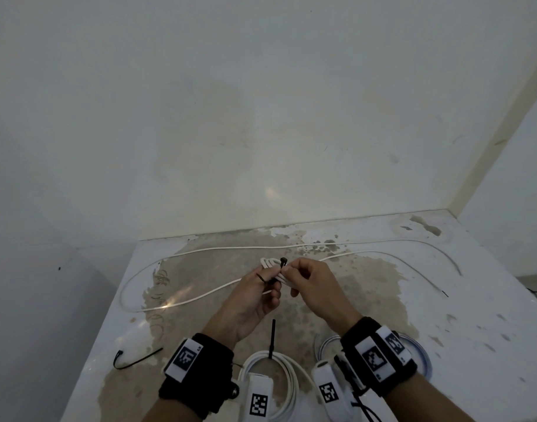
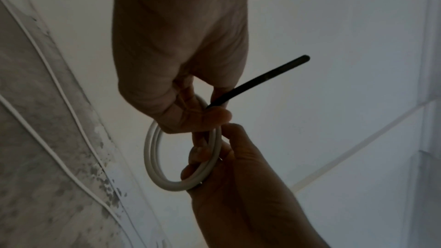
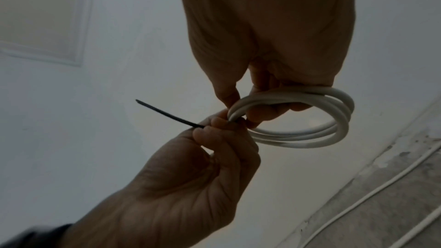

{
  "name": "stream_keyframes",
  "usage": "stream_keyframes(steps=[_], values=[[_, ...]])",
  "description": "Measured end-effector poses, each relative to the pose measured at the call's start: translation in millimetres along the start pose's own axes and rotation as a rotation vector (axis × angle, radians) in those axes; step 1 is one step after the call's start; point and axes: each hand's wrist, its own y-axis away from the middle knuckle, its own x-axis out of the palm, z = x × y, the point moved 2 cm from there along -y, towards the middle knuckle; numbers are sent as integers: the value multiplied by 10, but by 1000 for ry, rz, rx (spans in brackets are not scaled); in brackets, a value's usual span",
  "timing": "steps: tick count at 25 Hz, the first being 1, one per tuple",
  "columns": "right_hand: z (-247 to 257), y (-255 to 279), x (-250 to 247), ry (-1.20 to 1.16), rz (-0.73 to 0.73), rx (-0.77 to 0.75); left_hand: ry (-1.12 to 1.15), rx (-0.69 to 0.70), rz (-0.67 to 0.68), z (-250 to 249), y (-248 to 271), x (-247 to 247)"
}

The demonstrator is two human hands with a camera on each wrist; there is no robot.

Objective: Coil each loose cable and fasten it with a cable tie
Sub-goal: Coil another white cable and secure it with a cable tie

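Observation:
A small white cable coil (image 1: 268,263) is held up over the table between both hands. My right hand (image 1: 291,271) grips the coil (image 3: 310,137) with its fingers hooked through the loops. A black cable tie (image 1: 282,261) is on the coil where the two hands meet. My left hand (image 1: 268,280) pinches the tie's tail (image 2: 257,80) between thumb and fingers, and the tail sticks out free past them (image 3: 167,114). A long loose white cable (image 1: 200,295) lies spread in wide curves across the table behind the hands.
The worn, stained tabletop (image 1: 444,315) meets white walls at the back and on the right. Near me lies a white coil (image 1: 291,373) with a black tie (image 1: 272,339) on it, and a bluish-white coil (image 1: 421,351) to its right. A spare black tie (image 1: 136,359) lies at the left.

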Motion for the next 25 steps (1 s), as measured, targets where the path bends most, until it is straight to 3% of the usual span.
stream_keyframes(steps=[8, 12, 15, 21, 25], values=[[-32, 18, -60, 52, 63, -75, 41, -48, -67, -18, -10, -58], [-56, 58, 33, 20, -59, 5, -18, -39, -82, 15, -2, -3], [-81, 88, 122, 78, -90, -57, -40, -30, -76, 10, 16, 14], [-22, 112, 84, -104, -25, -59, 5, -39, -54, -23, 42, -40], [-23, 69, 75, -178, -103, 3, -19, 72, -75, -32, 64, -17]])
